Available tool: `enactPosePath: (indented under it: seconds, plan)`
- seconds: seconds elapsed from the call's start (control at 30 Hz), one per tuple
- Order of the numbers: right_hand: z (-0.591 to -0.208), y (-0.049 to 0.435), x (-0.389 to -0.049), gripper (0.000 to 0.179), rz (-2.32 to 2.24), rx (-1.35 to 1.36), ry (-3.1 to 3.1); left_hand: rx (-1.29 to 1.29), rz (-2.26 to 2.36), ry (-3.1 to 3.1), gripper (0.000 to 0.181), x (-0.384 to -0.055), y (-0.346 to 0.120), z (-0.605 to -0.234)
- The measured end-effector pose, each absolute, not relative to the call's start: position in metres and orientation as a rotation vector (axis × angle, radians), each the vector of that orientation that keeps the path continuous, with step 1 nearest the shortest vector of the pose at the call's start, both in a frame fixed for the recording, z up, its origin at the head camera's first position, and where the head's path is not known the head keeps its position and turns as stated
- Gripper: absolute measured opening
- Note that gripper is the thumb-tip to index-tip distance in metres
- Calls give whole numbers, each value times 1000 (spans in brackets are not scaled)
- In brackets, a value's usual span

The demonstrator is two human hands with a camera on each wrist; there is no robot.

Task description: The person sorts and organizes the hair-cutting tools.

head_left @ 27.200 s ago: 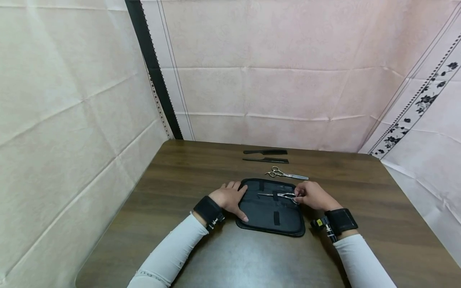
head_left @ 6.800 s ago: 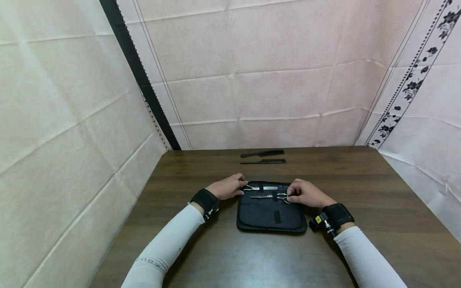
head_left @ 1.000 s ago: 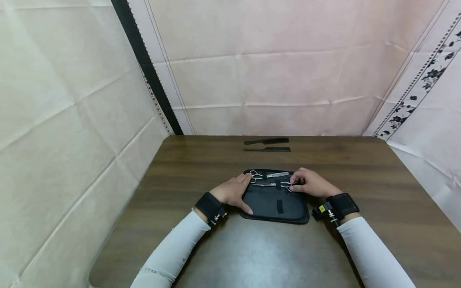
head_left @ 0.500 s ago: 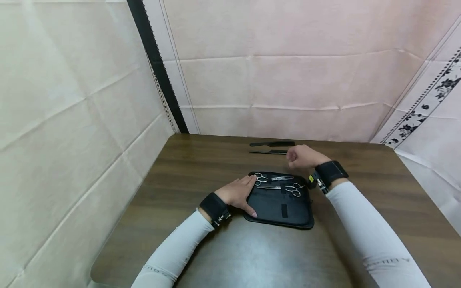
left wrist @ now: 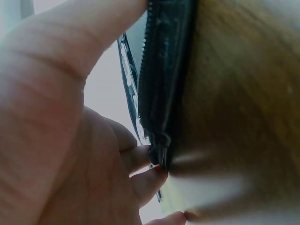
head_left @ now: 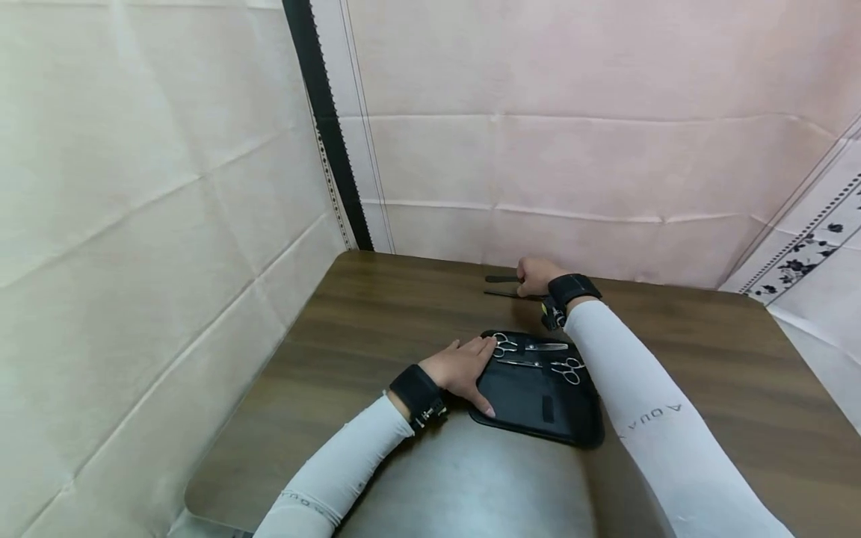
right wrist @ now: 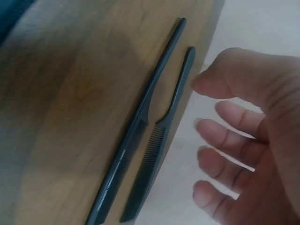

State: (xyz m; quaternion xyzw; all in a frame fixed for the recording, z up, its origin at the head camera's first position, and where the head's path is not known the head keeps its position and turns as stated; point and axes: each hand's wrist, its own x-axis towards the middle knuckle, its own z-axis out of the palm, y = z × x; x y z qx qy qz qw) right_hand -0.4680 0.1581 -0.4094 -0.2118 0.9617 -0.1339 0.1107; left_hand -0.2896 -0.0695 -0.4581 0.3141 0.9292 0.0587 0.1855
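Observation:
My left hand (head_left: pixel 460 371) lies spread against the left edge of a black zip case (head_left: pixel 513 400). In the left wrist view its fingers touch the zipped edge (left wrist: pixel 165 65). Two pairs of scissors lie strapped inside: thinning scissors (head_left: pixel 548 347) at the top, with their finger rings by my left fingertips, and plain scissors (head_left: pixel 521 364) below. My right hand (head_left: pixel 536 275) hovers over two black combs at the back of the table. In the right wrist view its fingers are loosely bent and hold nothing, beside the flat-handled comb (right wrist: pixel 158 136); the pointed-tail comb (right wrist: pixel 140 110) lies parallel.
A brown wooden table (head_left: pixel 323 388) carries everything. Behind it hangs a pale cloth (head_left: pixel 572 172), close to the combs at the back edge. Another pale cloth (head_left: pixel 168 224) hangs on the left. An unused black strap (head_left: pixel 548 409) sits low in the case.
My right hand has let go of the plain scissors in the case and moved up and away to the combs. My left hand stays on the case. Earlier, the thinning scissors lay on the table.

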Motion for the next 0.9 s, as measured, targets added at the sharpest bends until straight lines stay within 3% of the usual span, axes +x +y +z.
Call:
enactPosePath:
  seconds: [0.4,0.9]
  plan:
    - [-430,132,-499,50,-305,-677,2897,866,142,2641,133,-289,-70,-459]
    - [-454,119,-517,23,-98,-702,2926,850,122,2633,135,-292,-67,-463]
